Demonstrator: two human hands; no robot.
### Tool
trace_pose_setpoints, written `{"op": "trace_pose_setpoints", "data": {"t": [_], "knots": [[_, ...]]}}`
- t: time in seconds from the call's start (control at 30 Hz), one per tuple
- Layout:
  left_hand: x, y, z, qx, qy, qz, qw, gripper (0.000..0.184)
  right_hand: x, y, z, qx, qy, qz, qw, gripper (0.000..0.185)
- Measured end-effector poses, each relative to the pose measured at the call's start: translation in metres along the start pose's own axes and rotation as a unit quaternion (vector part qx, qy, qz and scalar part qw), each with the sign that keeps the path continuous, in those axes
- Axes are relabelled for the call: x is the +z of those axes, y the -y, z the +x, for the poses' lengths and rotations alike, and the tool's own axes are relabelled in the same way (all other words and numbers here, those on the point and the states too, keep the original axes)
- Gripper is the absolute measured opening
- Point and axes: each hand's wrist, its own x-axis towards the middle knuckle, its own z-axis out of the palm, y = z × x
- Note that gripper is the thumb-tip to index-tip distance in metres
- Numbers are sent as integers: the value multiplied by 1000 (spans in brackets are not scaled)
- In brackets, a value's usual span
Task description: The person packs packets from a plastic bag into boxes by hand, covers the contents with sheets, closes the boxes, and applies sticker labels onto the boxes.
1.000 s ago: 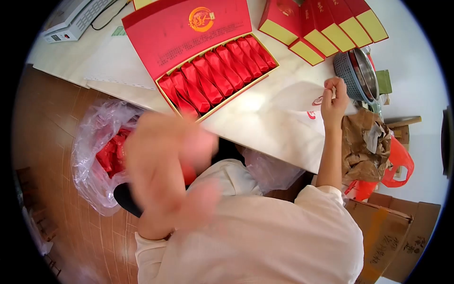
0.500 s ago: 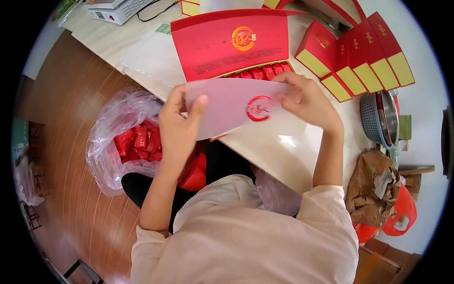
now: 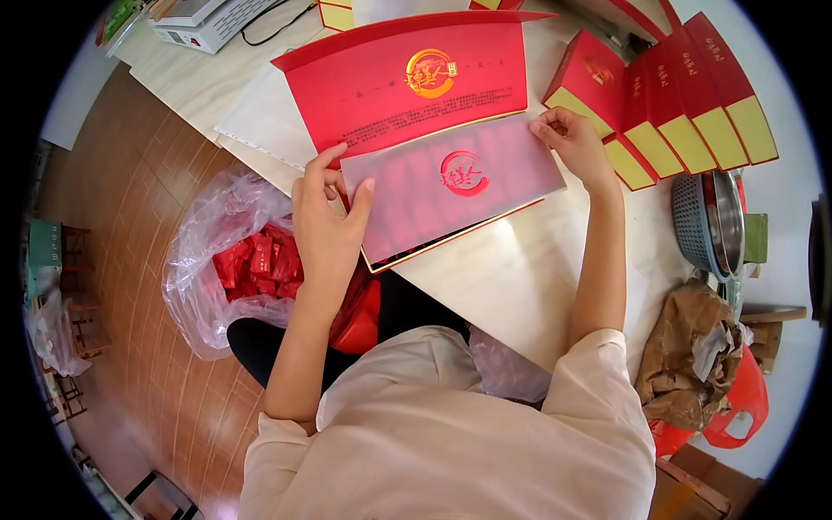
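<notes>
A red gift box (image 3: 347, 97) lies open on the table, its lid standing up behind with a gold round emblem and dark print inside. Over its tray is a translucent white sheet (image 3: 403, 208) with a red round logo; red packets show blurred through it. My left hand (image 3: 325, 212) holds the sheet's left edge, thumb on top and other fingers at the box's left side, partly hidden. With thumb and fingertips closed, my right hand (image 3: 576, 147) grips the sheet's upper right corner.
Several closed red-and-yellow boxes (image 3: 654, 108) stand at the back right. A clear plastic bag (image 3: 195, 290) of red packets (image 3: 260, 264) sits left of my legs. Right of the table are a grey basket (image 3: 691, 221) and brown paper (image 3: 685, 347). A white device (image 3: 212, 30) stands at the back left.
The sheet has come down from above the front of the box and now lies over the packets. My right hand has moved outward to the sheet's corner. The view has shifted slightly.
</notes>
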Motion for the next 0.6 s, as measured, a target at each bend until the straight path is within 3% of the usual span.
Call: {"op": "trace_pose_setpoints", "data": {"t": [0.17,0.37,0.43,0.6], "knots": [[-1,3,-4,-25,5,-31,999,45,7,-7,4,-3,-20,24,1000,20],[-1,9,-7,-50,-15,-73,996,63,7,-6,4,2,-10,32,999,18],[-1,9,-7,-94,-8,-116,989,74,5,-8,4,8,-6,42,999,18],[2,20,-4,-149,25,-205,967,77,8,-2,4,57,-22,63,996,26]]}}
